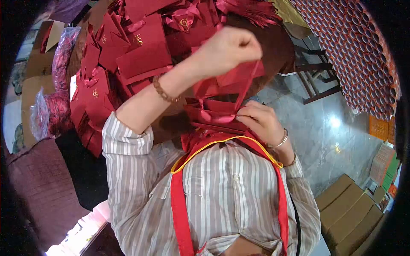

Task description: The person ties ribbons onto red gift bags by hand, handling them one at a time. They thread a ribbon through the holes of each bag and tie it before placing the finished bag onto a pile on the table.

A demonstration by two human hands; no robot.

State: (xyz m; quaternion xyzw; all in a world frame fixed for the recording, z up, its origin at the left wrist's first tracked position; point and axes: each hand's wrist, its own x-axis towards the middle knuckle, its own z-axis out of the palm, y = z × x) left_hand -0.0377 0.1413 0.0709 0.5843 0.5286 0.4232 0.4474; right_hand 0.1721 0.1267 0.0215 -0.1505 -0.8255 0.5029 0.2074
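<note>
My left hand [232, 49] is raised over the lap, its fingers pinched on a thin red ribbon [248, 85]. The ribbon runs down to a small red bag [213, 115] in front of the apron. My right hand [261, 121] is closed at the bag's right end, thumb and fingers pressed on the ribbon by its edge. A pink satin bow or loop [215, 120] shows on the bag. The bag's lower part is hard to tell from the red apron [181, 209] with yellow trim.
Red bags [147, 47] with gold lettering and pink ribbons are piled on a round brown table [279, 47]. Beyond it, a bundle of red ribbon strands [252, 10] lies at the edge. Wooden stool legs [314, 81], many red-rimmed tubes [354, 47] and a cardboard box [348, 213] are on the right.
</note>
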